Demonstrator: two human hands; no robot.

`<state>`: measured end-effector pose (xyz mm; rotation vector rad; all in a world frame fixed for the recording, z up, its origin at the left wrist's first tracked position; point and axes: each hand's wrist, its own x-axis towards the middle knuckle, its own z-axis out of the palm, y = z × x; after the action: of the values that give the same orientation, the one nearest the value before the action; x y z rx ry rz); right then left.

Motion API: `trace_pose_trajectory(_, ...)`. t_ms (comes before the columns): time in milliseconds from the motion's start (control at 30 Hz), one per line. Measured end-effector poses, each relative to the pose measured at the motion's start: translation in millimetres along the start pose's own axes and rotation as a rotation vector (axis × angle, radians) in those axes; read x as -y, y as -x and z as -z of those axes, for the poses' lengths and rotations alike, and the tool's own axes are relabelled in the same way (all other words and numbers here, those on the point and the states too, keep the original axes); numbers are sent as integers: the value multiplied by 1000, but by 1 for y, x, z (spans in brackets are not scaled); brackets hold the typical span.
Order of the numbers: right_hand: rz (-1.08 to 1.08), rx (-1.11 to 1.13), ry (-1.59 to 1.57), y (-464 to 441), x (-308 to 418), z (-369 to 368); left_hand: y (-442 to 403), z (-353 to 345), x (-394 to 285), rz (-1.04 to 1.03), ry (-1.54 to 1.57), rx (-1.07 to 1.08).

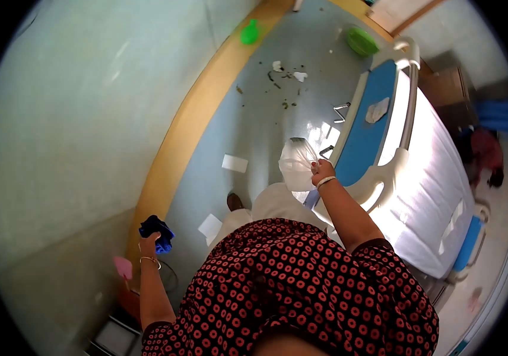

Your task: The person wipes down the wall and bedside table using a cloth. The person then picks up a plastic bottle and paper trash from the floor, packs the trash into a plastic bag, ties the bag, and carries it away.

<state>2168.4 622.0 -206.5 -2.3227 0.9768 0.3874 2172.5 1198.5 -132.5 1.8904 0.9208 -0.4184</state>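
My left hand is closed on a crumpled dark blue cloth, held out near the wall on the left. On the other side, my right hand grips the gathered top of a translucent white plastic bag. The bag hangs beside the bed's blue footboard, and its contents cannot be made out. Below on the floor lie a white sheet and another white piece close to my legs.
Scraps and crumpled paper litter the blue-grey floor ahead. A green balloon-like object lies by the wall, and a green basin stands past the bed. The bed with white sheets fills the right side. Another person is beyond it.
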Motion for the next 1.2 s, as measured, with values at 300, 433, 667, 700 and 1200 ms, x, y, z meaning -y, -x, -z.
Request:
trace_pose_trajectory(300,-606,52,-1867,-77,39,34,-71,-144,-183,-263,8,507)
trace_pose_trajectory(433,-511,105,-1892,-69,53,56,3,-228,-303,-293,100,1018)
trace_pose_trajectory(667,-269,-31,-1848,-47,101,80,41,-331,-377,-60,108,1514)
trace_pose_trajectory(700,-278,-49,-1796,-43,109,89,52,-342,-385,-49,130,1606)
trace_pose_trajectory(1200,-475,-328,-1919,86,117,50,113,-421,-336,-28,-1033,2098)
